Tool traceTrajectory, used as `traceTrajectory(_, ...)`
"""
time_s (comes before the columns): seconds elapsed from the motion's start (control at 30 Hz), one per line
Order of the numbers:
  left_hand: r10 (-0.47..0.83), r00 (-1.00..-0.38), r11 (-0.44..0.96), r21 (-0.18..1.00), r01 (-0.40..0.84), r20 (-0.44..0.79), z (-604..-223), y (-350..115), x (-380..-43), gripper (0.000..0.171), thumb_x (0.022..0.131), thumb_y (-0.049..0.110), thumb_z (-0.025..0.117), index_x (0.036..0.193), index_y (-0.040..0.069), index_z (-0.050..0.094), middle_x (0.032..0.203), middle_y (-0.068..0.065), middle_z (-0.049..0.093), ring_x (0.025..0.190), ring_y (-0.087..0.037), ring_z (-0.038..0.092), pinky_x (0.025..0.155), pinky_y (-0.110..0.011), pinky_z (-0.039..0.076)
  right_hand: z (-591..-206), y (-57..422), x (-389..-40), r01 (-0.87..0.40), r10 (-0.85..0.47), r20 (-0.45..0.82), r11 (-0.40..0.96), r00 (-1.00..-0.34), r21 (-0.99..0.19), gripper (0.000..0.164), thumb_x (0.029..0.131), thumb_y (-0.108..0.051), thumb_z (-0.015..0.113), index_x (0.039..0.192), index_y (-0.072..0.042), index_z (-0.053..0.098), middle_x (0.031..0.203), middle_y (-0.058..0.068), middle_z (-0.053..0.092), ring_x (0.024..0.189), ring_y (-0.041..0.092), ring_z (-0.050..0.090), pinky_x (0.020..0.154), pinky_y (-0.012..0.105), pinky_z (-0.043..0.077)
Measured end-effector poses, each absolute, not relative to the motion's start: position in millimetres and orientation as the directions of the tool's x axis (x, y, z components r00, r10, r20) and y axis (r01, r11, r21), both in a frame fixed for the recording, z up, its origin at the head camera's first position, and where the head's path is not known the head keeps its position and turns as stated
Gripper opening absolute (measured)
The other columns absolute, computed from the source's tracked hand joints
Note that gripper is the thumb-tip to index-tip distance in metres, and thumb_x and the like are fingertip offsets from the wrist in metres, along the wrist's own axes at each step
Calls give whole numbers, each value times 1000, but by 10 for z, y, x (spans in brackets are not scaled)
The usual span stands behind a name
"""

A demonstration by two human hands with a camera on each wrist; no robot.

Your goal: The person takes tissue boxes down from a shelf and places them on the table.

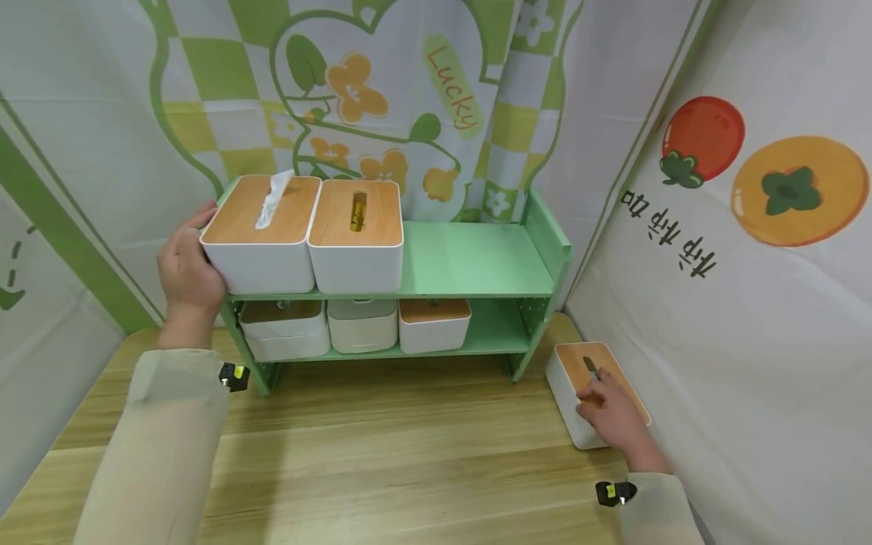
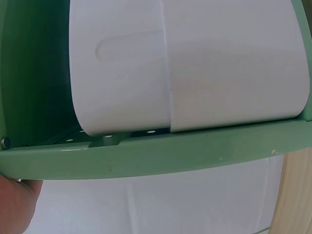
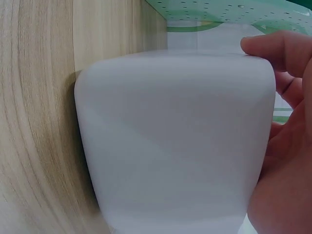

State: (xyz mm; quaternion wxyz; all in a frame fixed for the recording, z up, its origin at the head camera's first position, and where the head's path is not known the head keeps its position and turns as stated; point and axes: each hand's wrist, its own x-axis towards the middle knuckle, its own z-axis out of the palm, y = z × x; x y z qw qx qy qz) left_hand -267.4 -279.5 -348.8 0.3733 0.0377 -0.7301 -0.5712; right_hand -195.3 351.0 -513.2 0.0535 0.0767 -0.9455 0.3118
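Note:
On the upper shelf of a green rack, two white tissue boxes with wooden lids stand side by side. A white tissue pokes out of the left tissue box. The slot of the right one shows something yellow. My left hand lies along the left box's outer side, fingers reaching toward its back corner. My right hand is over a third tissue box on the table, fingers bent at the lid's slot. In the right wrist view, a digit reaches over this box's upper edge; I cannot tell what the fingers hold.
Three smaller boxes stand on the lower shelf: a white one with a wooden top, a grey-lidded one and another with a wooden top. The rack stands on a wooden table. Printed curtains surround it.

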Motion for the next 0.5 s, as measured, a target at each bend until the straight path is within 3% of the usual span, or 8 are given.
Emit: traceTrajectory(0.5, -481, -700, 358, 848, 392, 527, -3505, -2793, -2683, 51, 104, 25, 26, 133, 13, 66, 138, 10, 58, 129, -3, 46, 108, -21, 31, -5106, 3492, -1949, -137, -73, 132, 801, -989, -583, 9, 87, -10, 70, 96, -7, 68, 150, 40, 26, 140, 56, 17, 108, 68, 20)
